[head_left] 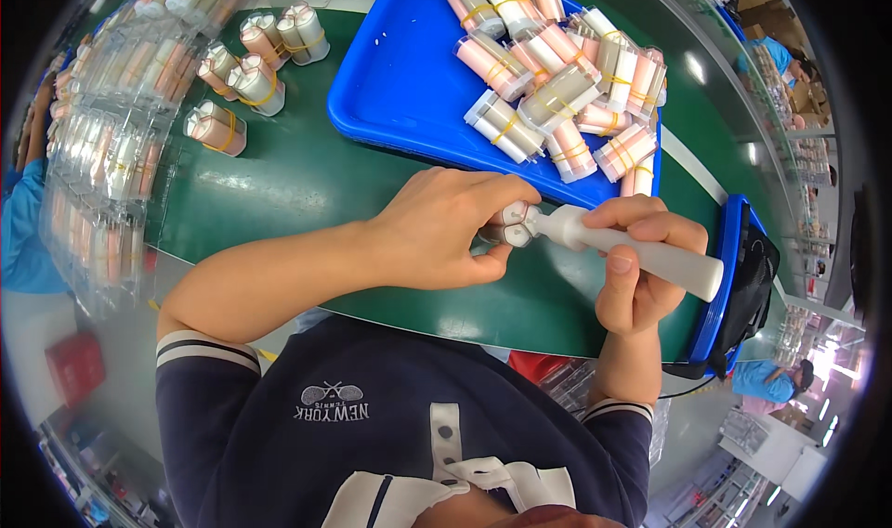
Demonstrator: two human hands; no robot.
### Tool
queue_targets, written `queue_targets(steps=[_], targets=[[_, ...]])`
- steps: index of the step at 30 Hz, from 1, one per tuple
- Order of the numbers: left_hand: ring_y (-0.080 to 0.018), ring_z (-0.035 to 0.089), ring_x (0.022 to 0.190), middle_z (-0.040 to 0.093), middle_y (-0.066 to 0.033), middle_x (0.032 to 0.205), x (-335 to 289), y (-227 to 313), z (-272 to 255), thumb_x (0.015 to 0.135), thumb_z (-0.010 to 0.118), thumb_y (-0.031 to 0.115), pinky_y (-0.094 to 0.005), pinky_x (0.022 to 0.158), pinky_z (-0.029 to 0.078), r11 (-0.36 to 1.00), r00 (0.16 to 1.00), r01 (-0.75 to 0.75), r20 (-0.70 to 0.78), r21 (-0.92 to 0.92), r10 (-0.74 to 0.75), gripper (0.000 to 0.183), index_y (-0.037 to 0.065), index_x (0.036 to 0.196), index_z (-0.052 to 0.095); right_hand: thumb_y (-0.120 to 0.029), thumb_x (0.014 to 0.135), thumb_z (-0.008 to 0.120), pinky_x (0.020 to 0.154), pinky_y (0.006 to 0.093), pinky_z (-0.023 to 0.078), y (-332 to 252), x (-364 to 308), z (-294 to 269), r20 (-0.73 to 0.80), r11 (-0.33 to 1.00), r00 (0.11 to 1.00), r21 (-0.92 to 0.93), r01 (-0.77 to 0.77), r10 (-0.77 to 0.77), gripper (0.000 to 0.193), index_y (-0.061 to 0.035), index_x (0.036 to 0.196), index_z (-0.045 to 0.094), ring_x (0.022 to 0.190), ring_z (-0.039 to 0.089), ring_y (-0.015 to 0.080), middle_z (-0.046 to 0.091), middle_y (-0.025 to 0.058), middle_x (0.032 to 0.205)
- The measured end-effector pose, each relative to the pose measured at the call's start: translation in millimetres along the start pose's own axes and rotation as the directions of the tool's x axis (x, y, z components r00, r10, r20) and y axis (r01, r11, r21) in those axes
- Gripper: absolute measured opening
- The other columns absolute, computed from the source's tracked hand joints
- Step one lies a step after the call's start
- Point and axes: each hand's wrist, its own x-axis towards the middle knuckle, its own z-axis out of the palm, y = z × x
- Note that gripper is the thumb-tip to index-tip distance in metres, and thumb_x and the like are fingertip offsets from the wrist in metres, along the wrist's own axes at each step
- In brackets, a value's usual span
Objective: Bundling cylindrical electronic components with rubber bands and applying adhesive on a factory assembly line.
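My left hand (446,226) is closed round a small bundle of capped tubes (517,224), its end turned toward the right. In my right hand (646,259) is a white, smooth-handled tool (683,268), its fingers wrapped round the grip. The tool's narrow tip meets the bundle's end, or nearly so; whether they touch I cannot tell. Just beyond my hands, a blue tray (400,101) holds a heap of pink, white and grey tube bundles (557,73) tied with yellow bands. Several more banded bundles (257,84) stand upright on the green table (297,194) at the left.
Clear plastic packs of tubes (116,129) are piled along the left edge. At the right edge stands a blue bin (720,286) with a black bag (754,273) against it. Co-workers in blue appear at the far left (28,231) and lower right (767,379).
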Motion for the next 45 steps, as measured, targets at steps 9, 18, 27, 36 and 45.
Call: queue_targets(steps=[9,18,27,36,45], targets=[[-0.0112,0.046,0.042,0.055,-0.0029,0.068,2.5,-2.8,0.2,0.060,0.066,0.005,-0.0240,0.040,0.038,1.000,1.000,0.003,0.019,-0.020,-0.003,0.040,0.006,0.099,0.057,0.001,0.077,0.059,0.051,0.0302,0.045,-1.2,6.4,8.0,0.072,0.995,0.997,-0.101,-0.004,0.011,0.023,0.0013,0.090,0.040,0.066,0.058,0.0240,0.043,0.0092,0.083],[-0.0234,0.059,0.069,0.059,-0.0062,0.081,-1.3,3.1,-2.1,0.060,0.072,0.013,-0.0324,0.057,0.048,0.975,0.994,-0.086,-0.050,0.203,0.098,0.044,0.005,0.100,0.055,-0.010,0.083,0.054,0.049,0.0286,0.045,-0.3,-2.2,-4.8,-0.192,0.999,0.980,0.023,-0.041,0.045,0.019,0.0015,0.090,0.039,0.061,0.057,0.0224,0.045,0.0103,0.084],[-0.0193,0.057,0.058,0.058,-0.0043,0.079,-3.3,-1.2,-1.7,0.060,0.072,0.015,-0.0293,0.048,0.046,0.977,0.994,-0.100,-0.013,0.187,0.104,0.042,0.006,0.098,0.056,-0.005,0.081,0.057,0.045,0.0283,0.043,0.1,-6.5,2.1,-0.091,1.000,0.996,-0.003,-0.003,0.003,0.018,0.0018,0.090,0.042,0.058,0.056,0.0230,0.040,0.0104,0.087],[-0.0199,0.056,0.057,0.057,-0.0039,0.078,-2.1,1.0,-1.0,0.060,0.072,0.016,-0.0294,0.048,0.045,0.980,0.998,-0.066,-0.004,0.189,0.068,0.040,0.007,0.095,0.056,0.000,0.076,0.061,0.045,0.0285,0.043,-2.9,-3.3,9.3,-0.026,0.995,0.999,-0.093,0.038,-0.041,0.023,0.0010,0.089,0.041,0.057,0.056,0.0220,0.043,0.0096,0.081],[-0.0216,0.057,0.065,0.056,-0.0052,0.092,-1.7,7.0,-6.2,0.058,0.073,0.019,-0.0299,0.052,0.046,0.953,0.997,-0.075,0.004,0.293,0.077,0.042,0.008,0.096,0.057,-0.017,0.083,0.057,0.046,0.0270,0.046,-2.6,-2.4,-4.1,-0.250,0.998,0.968,0.055,-0.016,0.030,0.027,0.0029,0.086,0.040,0.056,0.056,0.0210,0.048,0.0095,0.075]])
